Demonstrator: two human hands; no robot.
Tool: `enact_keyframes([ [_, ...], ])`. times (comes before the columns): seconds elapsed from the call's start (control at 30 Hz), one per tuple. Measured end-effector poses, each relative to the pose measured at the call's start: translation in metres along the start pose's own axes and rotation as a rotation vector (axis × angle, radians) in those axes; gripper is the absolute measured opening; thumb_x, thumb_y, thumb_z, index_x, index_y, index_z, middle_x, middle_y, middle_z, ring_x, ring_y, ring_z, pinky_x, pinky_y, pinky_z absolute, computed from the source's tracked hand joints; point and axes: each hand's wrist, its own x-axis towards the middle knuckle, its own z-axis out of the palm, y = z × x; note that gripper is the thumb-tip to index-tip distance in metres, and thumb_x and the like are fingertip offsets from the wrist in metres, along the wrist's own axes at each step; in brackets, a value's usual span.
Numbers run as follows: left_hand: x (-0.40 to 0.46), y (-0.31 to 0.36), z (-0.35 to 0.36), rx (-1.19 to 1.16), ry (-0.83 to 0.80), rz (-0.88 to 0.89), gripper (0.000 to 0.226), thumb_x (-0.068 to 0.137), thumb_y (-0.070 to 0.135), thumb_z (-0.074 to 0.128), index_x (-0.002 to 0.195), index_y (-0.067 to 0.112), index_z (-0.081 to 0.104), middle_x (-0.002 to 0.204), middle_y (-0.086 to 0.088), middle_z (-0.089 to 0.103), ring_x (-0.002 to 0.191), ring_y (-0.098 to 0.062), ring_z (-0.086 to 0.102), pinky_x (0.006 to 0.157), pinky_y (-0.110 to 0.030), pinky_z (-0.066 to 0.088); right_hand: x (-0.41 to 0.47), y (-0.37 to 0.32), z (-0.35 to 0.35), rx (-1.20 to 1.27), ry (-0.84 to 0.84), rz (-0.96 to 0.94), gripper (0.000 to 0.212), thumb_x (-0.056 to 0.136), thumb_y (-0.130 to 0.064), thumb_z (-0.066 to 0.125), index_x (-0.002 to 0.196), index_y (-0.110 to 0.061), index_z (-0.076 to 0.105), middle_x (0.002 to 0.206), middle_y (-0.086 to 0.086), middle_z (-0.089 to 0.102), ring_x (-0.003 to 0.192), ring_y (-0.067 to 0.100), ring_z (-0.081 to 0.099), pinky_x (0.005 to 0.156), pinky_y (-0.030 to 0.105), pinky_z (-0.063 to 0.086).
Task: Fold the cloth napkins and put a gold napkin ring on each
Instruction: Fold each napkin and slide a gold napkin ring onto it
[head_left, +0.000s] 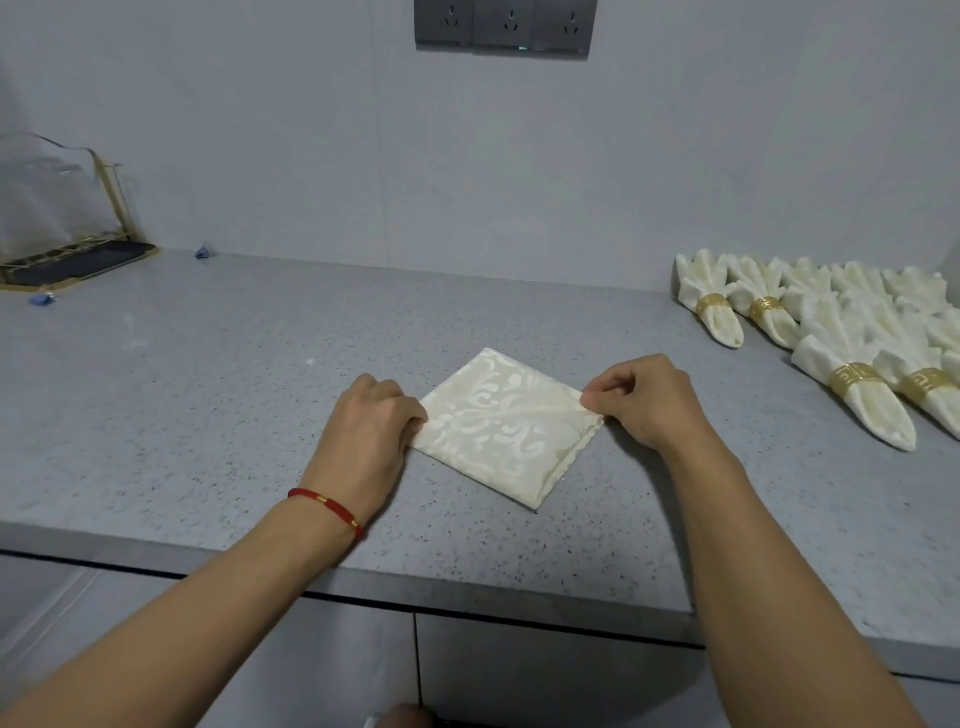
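Napkin (506, 423) between both hands' fingers (589, 400)

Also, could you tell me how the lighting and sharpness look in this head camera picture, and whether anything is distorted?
Head view: soft, even light, only faint shadows under the left hand and right hand; the napkin between them is sharp, its pattern clear; the finished napkins at the right edge look washed out and soft; the wide lens bends the counter edge and stretches the forearms; no strong glare.
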Motion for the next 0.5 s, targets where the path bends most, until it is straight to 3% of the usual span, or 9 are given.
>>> enact_keyframes([
  [0.13, -0.002, 0.002, -0.002, -0.013, -0.025, -0.007, 0.021, 0.087, -0.004, 0.068, 0.081, 0.015, 0.073, 0.072, 0.000, 0.061, 0.069, -0.021, 0.052, 0.057, -0.037, 0.047, -0.002, 0.003, -0.002, -0.016, -0.040, -0.041, 0.009, 0.084, -0.014, 0.085, 0.087, -0.021, 0.081, 0.081, -0.007, 0.074, 0.076, 0.006, 0.067, 0.071, 0.019, 0.048],
  [0.23, -0.001, 0.005, -0.006, 0.030, -0.085, 0.060, 0.029, 0.083, -0.005, 0.066, 0.099, 0.019, 0.069, 0.078, 0.002, 0.059, 0.071, -0.021, 0.052, 0.057, -0.038, 0.049, -0.001, 0.002, 0.000, -0.165, -0.089, -0.132, 0.013, 0.086, -0.013, 0.081, 0.091, -0.023, 0.074, 0.090, -0.004, 0.069, 0.082, 0.013, 0.064, 0.072, 0.023, 0.046],
  [0.37, 0.005, 0.002, -0.009, 0.071, -0.160, 0.213, 0.038, 0.084, 0.002, 0.066, 0.103, 0.033, 0.056, 0.090, 0.009, 0.057, 0.072, -0.016, 0.051, 0.052, -0.033, 0.046, -0.001, -0.013, 0.002, -0.574, -0.086, -0.380, 0.027, 0.088, -0.012, 0.074, 0.108, -0.026, 0.063, 0.109, -0.005, 0.051, 0.097, 0.018, 0.053, 0.079, 0.035, 0.048],
  [0.43, 0.009, -0.002, -0.010, 0.078, -0.182, 0.267, 0.037, 0.085, 0.003, 0.068, 0.100, 0.035, 0.056, 0.089, 0.012, 0.057, 0.070, -0.014, 0.050, 0.050, -0.031, 0.046, -0.011, -0.027, 0.002, -0.612, -0.042, -0.558, 0.030, 0.088, -0.005, 0.071, 0.109, -0.025, 0.063, 0.107, -0.005, 0.054, 0.097, 0.019, 0.053, 0.079, 0.038, 0.048],
  [0.5, 0.013, -0.005, -0.011, 0.066, -0.193, 0.295, 0.035, 0.086, 0.001, 0.068, 0.100, 0.033, 0.060, 0.088, 0.012, 0.058, 0.072, -0.013, 0.049, 0.051, -0.030, 0.042, -0.028, -0.034, 0.005, -0.592, -0.116, -0.672, 0.027, 0.093, -0.005, 0.066, 0.110, -0.025, 0.065, 0.107, -0.006, 0.056, 0.095, 0.017, 0.054, 0.078, 0.038, 0.050],
])
